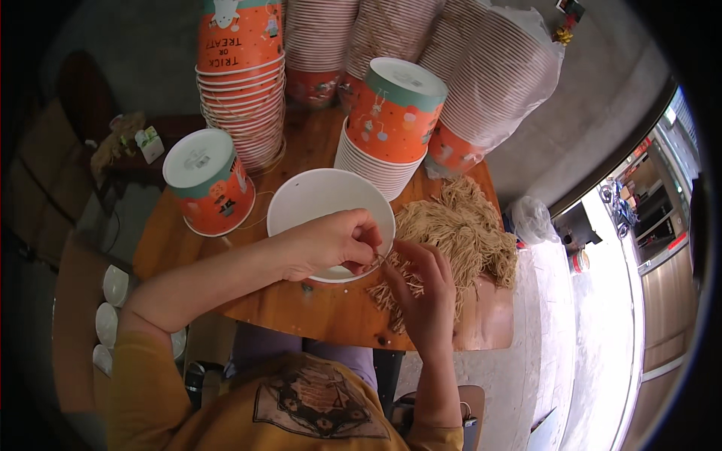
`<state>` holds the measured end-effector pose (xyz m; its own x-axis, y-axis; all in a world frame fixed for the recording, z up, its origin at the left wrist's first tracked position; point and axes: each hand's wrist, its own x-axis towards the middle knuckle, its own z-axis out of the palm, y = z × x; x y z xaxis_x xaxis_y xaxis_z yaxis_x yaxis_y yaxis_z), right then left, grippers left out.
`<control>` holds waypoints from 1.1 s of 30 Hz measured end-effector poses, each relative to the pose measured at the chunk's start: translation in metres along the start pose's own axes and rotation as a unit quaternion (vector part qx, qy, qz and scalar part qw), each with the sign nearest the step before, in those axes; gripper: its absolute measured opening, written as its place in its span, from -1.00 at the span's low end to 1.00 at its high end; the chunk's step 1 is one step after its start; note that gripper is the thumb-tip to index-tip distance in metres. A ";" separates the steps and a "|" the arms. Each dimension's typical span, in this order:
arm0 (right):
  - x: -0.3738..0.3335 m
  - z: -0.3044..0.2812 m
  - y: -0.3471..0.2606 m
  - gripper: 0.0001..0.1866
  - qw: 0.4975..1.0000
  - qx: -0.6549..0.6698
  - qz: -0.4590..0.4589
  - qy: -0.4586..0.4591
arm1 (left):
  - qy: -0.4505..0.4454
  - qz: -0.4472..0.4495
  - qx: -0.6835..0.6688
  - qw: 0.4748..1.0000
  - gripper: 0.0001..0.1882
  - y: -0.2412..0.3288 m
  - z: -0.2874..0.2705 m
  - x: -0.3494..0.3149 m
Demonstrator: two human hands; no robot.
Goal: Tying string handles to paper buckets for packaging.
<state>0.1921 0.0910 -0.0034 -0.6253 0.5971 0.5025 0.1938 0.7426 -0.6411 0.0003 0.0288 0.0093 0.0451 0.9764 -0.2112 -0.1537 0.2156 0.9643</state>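
A white-lined bucket (312,197) stands mouth up on the wooden table in front of me. My left hand (331,244) reaches across its opening, fingers curled in a pinch close to the right rim. My right hand (423,289) meets it from outside that rim, thumb and fingers drawn together. Between the fingertips shows a short bit of thin cord (382,258), which both hands seem to pinch. Just right of the bucket lies a loose heap of tan cords (459,225). An orange bucket with a green band (218,195) sits upside down at the left.
Behind stand a tall stack of upturned orange buckets (239,98), a shorter stack (398,113), and several plastic-wrapped stacks (500,71). The wooden table's (301,316) front edge is near my lap. White bowl-like pieces (107,325) are at lower left. A bright doorway (594,316) opens at right.
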 end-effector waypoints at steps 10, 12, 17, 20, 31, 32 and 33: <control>0.000 0.017 0.013 -0.93 0.985 0.168 0.048 0.006 | -0.027 0.011 0.011 1.000 -0.73 -0.001 -0.003 -0.005; -0.004 0.014 0.012 -0.97 0.938 0.302 0.166 -0.020 | -0.032 0.020 0.027 0.999 -0.72 -0.001 -0.003 -0.006; -0.001 0.016 0.004 -0.92 0.974 0.188 0.129 -0.003 | -0.017 0.054 0.115 0.992 -0.72 0.000 0.000 -0.004; 0.001 0.018 0.001 -0.88 0.993 0.065 0.095 -0.007 | -0.012 0.106 0.149 0.983 -0.70 -0.006 -0.001 -0.004; 0.000 0.021 0.005 -0.92 0.984 0.114 0.136 0.001 | 0.007 0.063 0.319 0.945 -0.67 0.001 -0.001 -0.007; 0.000 0.021 0.005 -0.91 0.984 0.110 0.137 -0.002 | 0.006 0.049 0.330 0.943 -0.71 0.001 -0.001 -0.006; 0.000 0.021 0.005 -0.91 0.985 0.106 0.139 -0.005 | 0.006 0.051 0.329 0.943 -0.71 0.001 0.000 -0.007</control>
<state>0.1775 0.0880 -0.0186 -0.5778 0.7646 0.2856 0.1977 0.4706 -0.8599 -0.0002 0.0225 0.0113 0.0522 0.9925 -0.1103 0.4897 0.0708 0.8690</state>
